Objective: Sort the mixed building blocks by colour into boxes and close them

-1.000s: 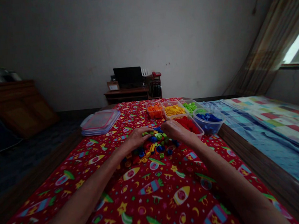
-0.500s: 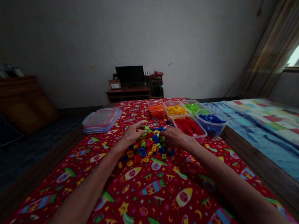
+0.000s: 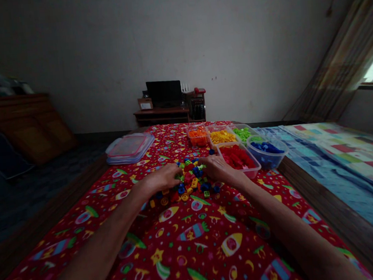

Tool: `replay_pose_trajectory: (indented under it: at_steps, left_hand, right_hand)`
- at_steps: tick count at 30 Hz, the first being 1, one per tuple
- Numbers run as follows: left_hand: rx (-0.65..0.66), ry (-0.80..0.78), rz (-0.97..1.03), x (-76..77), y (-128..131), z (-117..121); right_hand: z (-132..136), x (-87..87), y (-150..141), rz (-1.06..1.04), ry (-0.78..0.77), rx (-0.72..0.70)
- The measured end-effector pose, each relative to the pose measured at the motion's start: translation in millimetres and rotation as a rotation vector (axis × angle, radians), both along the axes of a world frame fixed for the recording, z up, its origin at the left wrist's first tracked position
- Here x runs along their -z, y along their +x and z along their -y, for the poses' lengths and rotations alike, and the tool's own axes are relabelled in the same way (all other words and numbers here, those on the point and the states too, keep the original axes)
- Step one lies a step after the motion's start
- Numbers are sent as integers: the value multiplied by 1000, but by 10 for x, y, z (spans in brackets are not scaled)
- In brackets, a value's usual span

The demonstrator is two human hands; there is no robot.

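Note:
A mixed pile of plastic building blocks in red, yellow, blue and green lies on the red patterned tablecloth. My left hand is at the pile's left side, its fingers curled down among the blocks; whatever they pinch is hidden. From the right, my right hand reaches into the far side of the pile. Its fingers are bent together, and the back of the hand covers anything in them. Close by it stands a clear tub of red blocks.
Behind the red tub are tubs of orange blocks, yellow blocks and green blocks. A round tub with blue blocks stands at the right. Stacked lids lie at the left. A bed adjoins the table's right side.
My left hand has gone from spread fingers above the pile to curled fingers down at its left side. My right hand stays at the pile's right. The view has shifted slightly.

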State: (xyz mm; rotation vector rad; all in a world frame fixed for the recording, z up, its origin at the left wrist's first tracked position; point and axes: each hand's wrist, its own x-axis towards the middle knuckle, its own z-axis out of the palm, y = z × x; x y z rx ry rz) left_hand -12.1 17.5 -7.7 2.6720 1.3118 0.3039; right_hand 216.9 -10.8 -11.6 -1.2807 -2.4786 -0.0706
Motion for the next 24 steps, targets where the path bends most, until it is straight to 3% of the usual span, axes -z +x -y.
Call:
replay_pose_trajectory:
  at_steps: [5, 9, 14, 19, 21, 24]
  left_hand:
    - [-32, -13, 175, 73, 50, -26]
    - [-101, -257, 381, -4, 121, -25]
    - [-156, -468, 733, 9, 269, 47]
    - [-199, -640, 892, 32, 309, 111]
    - [-210, -649, 913, 20, 305, 117]
    - [-231, -627, 947, 37, 316, 118]
  right_hand:
    - [28, -10, -28, -152, -42, -86]
    - [69, -71, -108, -213, -77, -104]
    - [134, -98, -230, -261, -97, -250]
    - [112, -76, -260, -274, -83, -146]
    - [90, -78, -246, -294, -72, -88]
    - [91, -82, -231, -299, -56, -108]
